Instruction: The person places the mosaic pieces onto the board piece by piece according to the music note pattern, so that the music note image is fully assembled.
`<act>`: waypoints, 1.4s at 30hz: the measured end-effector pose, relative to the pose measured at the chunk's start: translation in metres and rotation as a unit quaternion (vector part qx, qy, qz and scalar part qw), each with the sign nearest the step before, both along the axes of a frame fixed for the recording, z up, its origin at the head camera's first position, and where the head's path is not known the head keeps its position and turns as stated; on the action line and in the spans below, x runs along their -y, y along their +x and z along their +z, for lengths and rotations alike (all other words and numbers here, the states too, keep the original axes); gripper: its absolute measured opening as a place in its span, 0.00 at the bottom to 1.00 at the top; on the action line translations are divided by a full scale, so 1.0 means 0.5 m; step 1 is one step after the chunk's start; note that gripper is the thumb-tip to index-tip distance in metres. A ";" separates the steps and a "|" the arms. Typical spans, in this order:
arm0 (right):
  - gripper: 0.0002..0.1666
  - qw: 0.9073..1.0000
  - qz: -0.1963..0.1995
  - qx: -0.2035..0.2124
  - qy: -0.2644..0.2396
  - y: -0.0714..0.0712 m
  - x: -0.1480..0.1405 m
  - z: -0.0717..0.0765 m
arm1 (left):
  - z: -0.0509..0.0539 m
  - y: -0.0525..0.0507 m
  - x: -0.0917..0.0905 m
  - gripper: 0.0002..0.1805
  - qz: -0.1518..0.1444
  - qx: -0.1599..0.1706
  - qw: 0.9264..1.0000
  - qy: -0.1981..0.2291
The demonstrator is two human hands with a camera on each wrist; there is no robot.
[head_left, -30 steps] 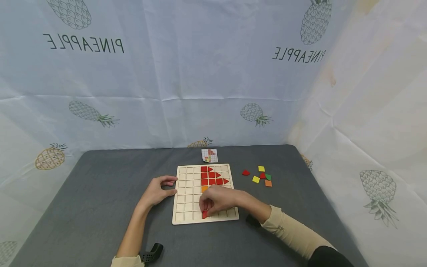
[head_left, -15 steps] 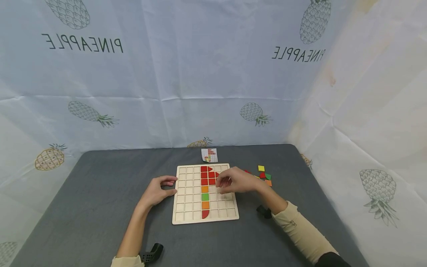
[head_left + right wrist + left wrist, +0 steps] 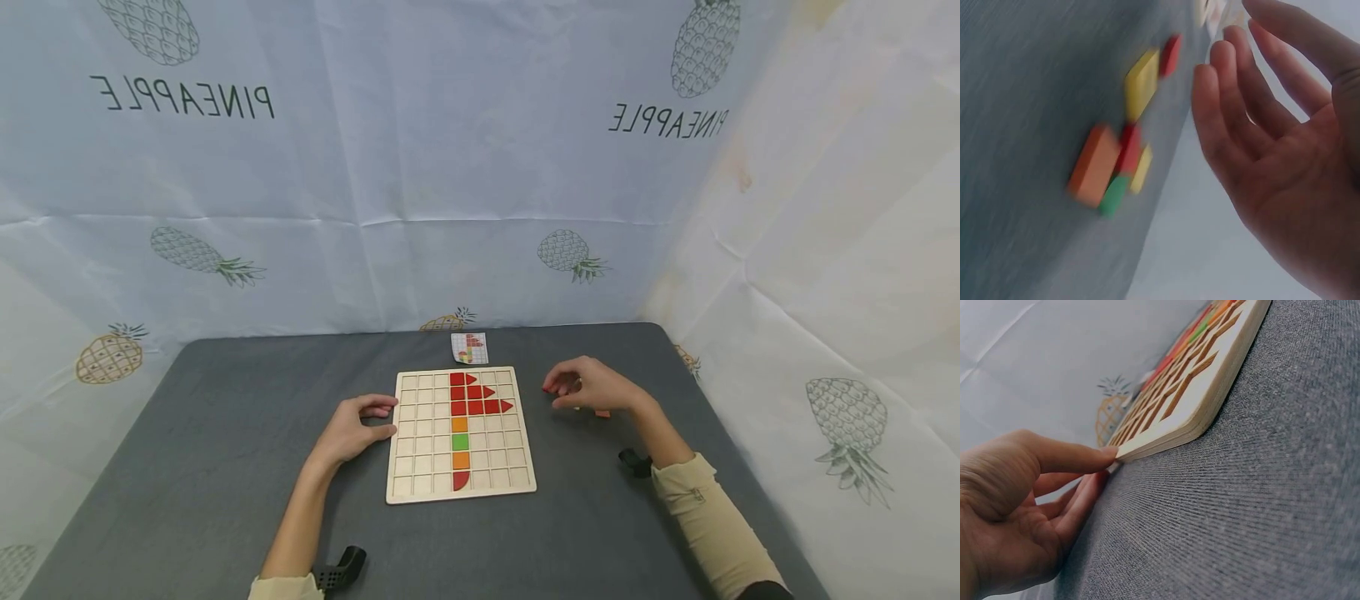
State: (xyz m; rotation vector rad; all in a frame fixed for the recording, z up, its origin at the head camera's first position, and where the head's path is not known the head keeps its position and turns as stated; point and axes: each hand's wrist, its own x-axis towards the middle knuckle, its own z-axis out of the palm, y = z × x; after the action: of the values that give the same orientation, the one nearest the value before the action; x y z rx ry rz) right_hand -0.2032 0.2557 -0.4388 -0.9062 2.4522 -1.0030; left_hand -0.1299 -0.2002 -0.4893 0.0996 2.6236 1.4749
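Right grip [image 3: 597, 387] is slack, fingers parted and loosely bent, seemingly holding nothing; it hovers just beside the loose tiles. Left grip [image 3: 352, 429] has thumb and a fingertip against the near-left edge of the wooden board [image 3: 495, 459], not curled round it. Board lies flat on the grey surface [image 3: 592, 533].

Progress: thirteen tiles seated: three rows of red tiles [image 3: 476, 407], below them an orange tile [image 3: 460, 425], green tile [image 3: 460, 442], second orange tile [image 3: 461, 460], round-sided red tile [image 3: 460, 481]. Remaining cells bare. Six loose: one orange [image 3: 1093, 165], one green [image 3: 1114, 195], two yellow [image 3: 1142, 84], two red [image 3: 1170, 55]. Estimate: over half placed, judging by tile count; printed card [image 3: 469, 348] behind too small to check against.
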 end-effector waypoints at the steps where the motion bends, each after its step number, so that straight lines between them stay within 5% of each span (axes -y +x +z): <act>1: 0.19 1.000 -0.003 0.001 0.005 -0.002 -0.011 -0.003 | 0.000 0.000 0.000 0.25 0.000 0.001 1.000 0.000; 11: 0.22 0.998 -0.025 0.016 0.053 -0.017 -0.066 -0.033 | 0.002 0.000 0.000 0.26 0.001 0.000 1.000 0.000; 24: 0.18 0.998 -0.017 0.002 0.062 -0.020 -0.069 -0.039 | 0.003 0.000 -0.001 0.26 0.002 0.003 1.000 -0.001; 42: 0.20 1.000 -0.006 -0.027 0.008 0.010 0.026 0.001 | 0.000 0.002 0.001 0.26 -0.002 -0.001 1.000 0.002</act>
State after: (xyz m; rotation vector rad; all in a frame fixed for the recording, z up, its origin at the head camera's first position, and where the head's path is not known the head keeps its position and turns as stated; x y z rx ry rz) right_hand -0.1980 0.2427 -0.4383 -0.9263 2.5084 -0.9747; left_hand -0.1289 -0.2008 -0.4894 0.1077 2.6213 1.4793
